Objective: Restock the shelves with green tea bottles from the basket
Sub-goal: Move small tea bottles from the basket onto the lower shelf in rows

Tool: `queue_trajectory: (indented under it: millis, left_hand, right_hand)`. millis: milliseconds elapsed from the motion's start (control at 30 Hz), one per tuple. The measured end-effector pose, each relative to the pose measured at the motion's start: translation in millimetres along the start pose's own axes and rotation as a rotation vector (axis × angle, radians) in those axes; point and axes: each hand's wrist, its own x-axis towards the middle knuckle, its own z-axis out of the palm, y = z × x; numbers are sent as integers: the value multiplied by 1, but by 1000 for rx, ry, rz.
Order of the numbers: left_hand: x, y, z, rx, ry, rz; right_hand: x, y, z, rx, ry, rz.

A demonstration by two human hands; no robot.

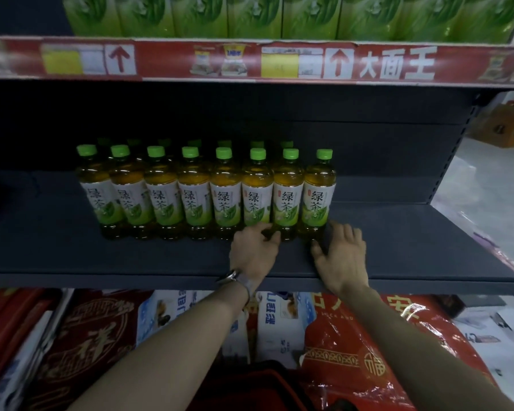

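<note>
while i lean in at the shelf, my left hand rests at the foot of the green tea bottles. its fingers are loose and a little bent, and they touch the bottoms of two bottles near the right end. it holds nothing. my right hand lies flat and wide on the shelf just beside the last bottle, thumb near its foot. eight bottles stand upright in the front row, side by side, and more green caps peek out behind them. the row sits back from the front edge, so a strip of dark board runs in front of it. right of the last bottle the board goes on to the shelf's end. the red strip of the shelf above hangs well over the caps. low between my arms i see the red rim of the basket; i cannot tell what is in it.
</note>
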Motion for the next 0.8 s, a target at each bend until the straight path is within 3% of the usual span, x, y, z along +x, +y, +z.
queue_trajectory:
  millis: [100,267,367,600,800]
  left_hand:
    - [1,-17,-24,30,55,0]
    - [8,-44,-67,31,170,-152]
    - [10,-53,-75,28,137,-161]
    - [16,-55,-68,122,95,-226]
    - [21,-56,-64,186,141,-217]
  right_hand:
    - [-17,-14,4,58,87,-14]
    - [-29,-60,20,229,-98,-27]
    - [-27,-90,33,291,-110,-5]
    - [-15,-136,56,314,42,354]
    - [-12,-140,61,300,117,409]
